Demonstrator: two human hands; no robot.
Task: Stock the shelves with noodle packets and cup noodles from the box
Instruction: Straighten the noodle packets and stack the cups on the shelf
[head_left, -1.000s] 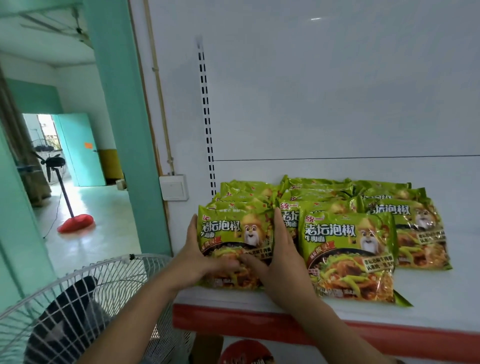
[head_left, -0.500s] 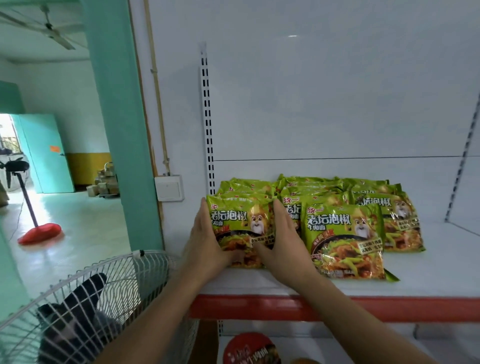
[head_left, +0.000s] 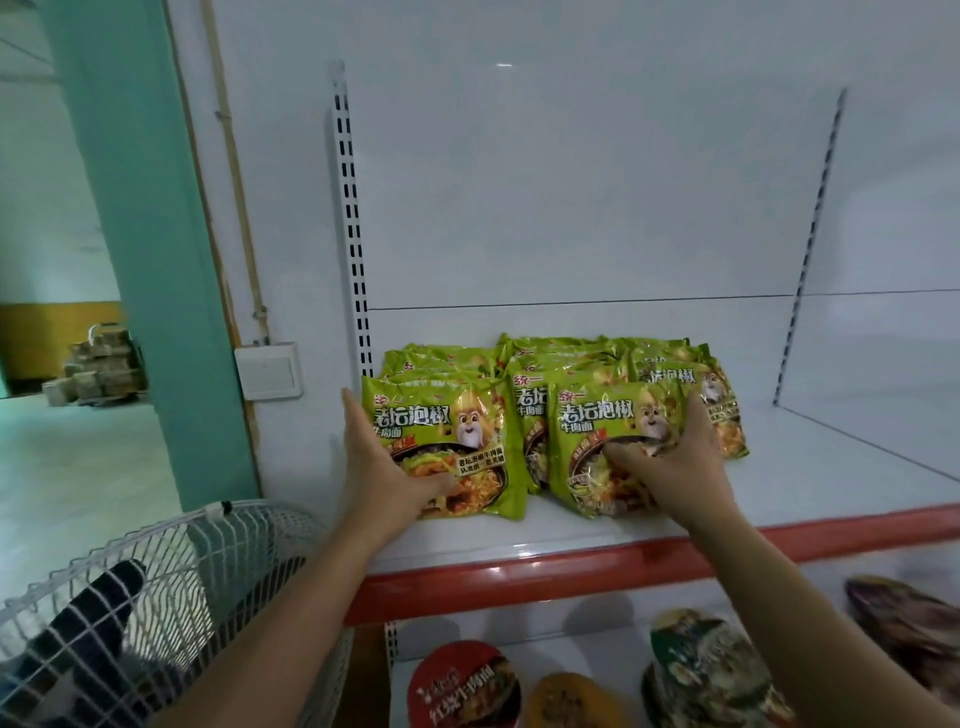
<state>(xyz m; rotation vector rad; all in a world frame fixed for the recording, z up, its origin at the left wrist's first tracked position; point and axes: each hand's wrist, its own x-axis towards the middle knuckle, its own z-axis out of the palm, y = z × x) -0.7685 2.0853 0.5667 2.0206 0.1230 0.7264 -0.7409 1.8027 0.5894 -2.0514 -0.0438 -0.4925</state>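
Head view looks down on a white shelf (head_left: 571, 564) with a red front edge. A batch of green noodle packets (head_left: 550, 351) is already stocked, lying in overlapping rows from the back wall toward the front edge, all gathered at the left end.

The left hand (head_left: 384, 467) presses flat against the left side of the left front packet (head_left: 467, 431), its fingers (head_left: 353, 410) straight and its thumb lying across the wrapper. The right hand (head_left: 675, 462) grips the right front packet (head_left: 597, 431), thumb on its face and fingers curled at its right side. This looks like squaring up the front row, not adding stock.

The packets reach only about halfway toward the right edge, so I judge the shelf partly filled, with more rows to lay. On the lower shelf (head_left: 597, 649), several cup noodles (head_left: 462, 686) stand near its front edge, so that part has begun too. The box is out of view, so what remains in it cannot be told.

A white wire-caged fan (head_left: 156, 597) stands just off the shelf's left front corner, under the left forearm, and could snag an elbow. A wall switch (head_left: 267, 371) and a teal pillar (head_left: 145, 234) lie beyond the left edge.
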